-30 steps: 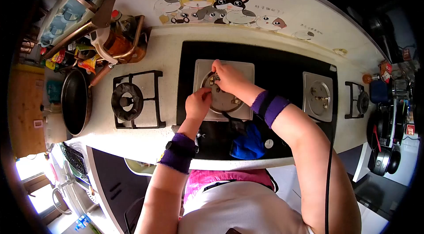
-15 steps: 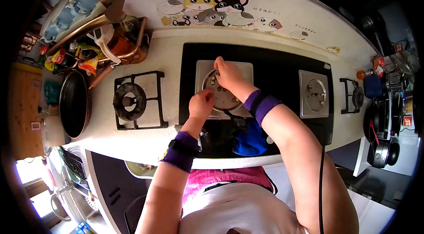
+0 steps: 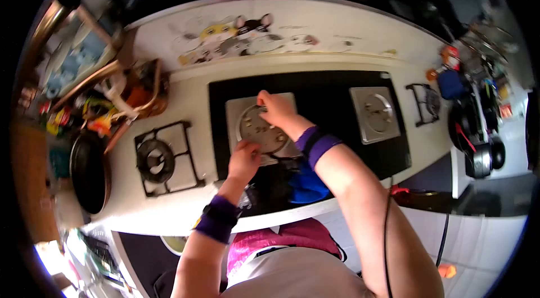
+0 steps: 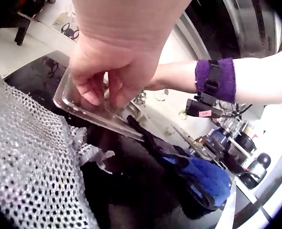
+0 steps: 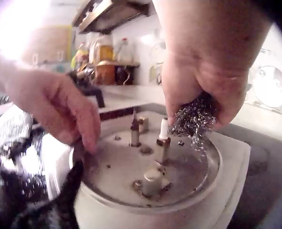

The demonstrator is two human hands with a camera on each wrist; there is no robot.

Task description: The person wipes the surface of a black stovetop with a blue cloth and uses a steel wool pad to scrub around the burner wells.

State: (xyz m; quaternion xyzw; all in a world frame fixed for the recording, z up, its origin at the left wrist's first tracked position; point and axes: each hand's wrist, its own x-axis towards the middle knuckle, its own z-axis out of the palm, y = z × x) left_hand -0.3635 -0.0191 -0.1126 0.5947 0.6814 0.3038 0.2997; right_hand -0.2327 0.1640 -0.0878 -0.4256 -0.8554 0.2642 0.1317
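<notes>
My right hand (image 3: 277,109) grips a wad of steel wool (image 5: 193,125) over the far edge of the burner's round steel drip pan (image 5: 231,164). Metal burner fittings (image 5: 153,183) and a white-tipped pin (image 5: 164,128) stand up from the pan's middle. At the near left rim is my left hand (image 3: 246,160), fingers loosely bent and pointing down, fingertips right at the rim. No object shows between them. A blue cloth item with black trim (image 4: 203,181) lies in front of the pan. Silvery mesh material (image 4: 31,162) fills the left wrist view's near side.
A black pan support with a burner ring (image 3: 156,161) rests on the left counter, beside a frying pan (image 3: 90,174). A second steel burner pan (image 3: 376,115) is set in the right of the black hob, with another support (image 3: 430,104) beyond it.
The head view has shifted, so the hob sits lower and farther left. My right hand stays at the pan's far edge. My left hand stays by its near left rim.
</notes>
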